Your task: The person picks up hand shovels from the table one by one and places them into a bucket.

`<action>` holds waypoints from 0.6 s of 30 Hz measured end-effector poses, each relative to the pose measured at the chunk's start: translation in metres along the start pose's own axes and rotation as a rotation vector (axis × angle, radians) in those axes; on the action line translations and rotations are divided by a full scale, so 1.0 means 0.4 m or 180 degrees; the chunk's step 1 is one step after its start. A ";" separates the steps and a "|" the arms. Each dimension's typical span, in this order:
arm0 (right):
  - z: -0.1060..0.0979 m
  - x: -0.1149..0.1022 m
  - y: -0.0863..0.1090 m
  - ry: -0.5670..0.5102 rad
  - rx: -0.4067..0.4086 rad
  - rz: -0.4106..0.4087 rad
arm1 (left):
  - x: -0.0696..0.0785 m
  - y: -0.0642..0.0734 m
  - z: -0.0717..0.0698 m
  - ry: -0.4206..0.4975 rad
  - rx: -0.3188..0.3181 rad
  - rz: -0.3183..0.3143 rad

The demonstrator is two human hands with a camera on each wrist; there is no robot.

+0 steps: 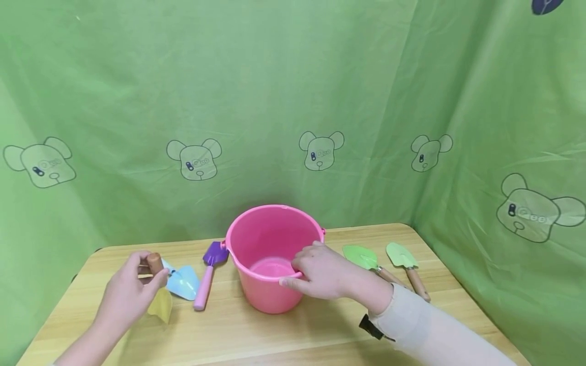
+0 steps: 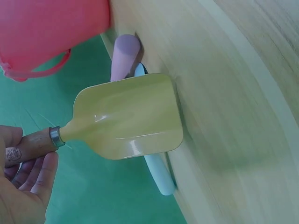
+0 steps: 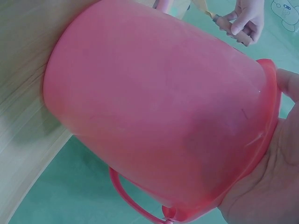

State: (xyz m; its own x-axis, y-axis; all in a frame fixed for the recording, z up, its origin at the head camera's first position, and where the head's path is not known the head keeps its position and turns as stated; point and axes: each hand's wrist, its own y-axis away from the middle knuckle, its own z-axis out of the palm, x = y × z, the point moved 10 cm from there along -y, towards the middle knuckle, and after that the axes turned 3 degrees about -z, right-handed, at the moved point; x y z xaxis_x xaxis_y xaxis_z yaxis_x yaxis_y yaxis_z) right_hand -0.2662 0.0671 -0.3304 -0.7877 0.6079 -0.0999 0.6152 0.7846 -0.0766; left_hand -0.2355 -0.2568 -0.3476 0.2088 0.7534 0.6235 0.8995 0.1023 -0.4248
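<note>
My left hand [image 1: 125, 295] holds a yellow garden shovel [image 2: 131, 116] by its wooden handle, with the blade pointing down at the table. In the left wrist view the broad blade hangs in front of other tools and hides parts of them. At the middle of the table stands a pink bucket [image 1: 270, 295], upright; no tool shows inside it. My right hand [image 1: 327, 272] grips the bucket's near right rim, fingers over the edge. Just past my left hand lies a light blue trowel [image 1: 184, 282], and a purple shovel with a pink handle [image 1: 203, 287] lies left of the bucket.
Right of the bucket lie a bright green trowel [image 1: 361, 256] and a pale green trowel [image 1: 402, 255], both wooden-handled; my right forearm partly covers the first. A green curtain [image 1: 274, 101] with bear faces encloses the wooden table [image 1: 220, 340] behind and at the sides.
</note>
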 end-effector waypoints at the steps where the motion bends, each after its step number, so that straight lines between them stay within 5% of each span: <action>1: 0.000 0.000 0.000 0.0002 -0.0002 0.0003 | 0.003 0.001 -0.002 0.0015 0.0020 0.0002; 18: 0.001 0.003 0.002 -0.0010 -0.0040 0.0046 | 0.124 -0.016 -0.024 0.0190 0.0234 0.0288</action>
State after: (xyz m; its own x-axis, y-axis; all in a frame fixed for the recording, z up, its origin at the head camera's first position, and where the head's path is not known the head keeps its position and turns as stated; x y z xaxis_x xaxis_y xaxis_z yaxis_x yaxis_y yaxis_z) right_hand -0.2667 0.0684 -0.3311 -0.7786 0.6188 -0.1042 0.6260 0.7773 -0.0625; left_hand -0.2274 -0.2263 -0.3075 0.3122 0.7219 0.6175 0.8459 0.0846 -0.5266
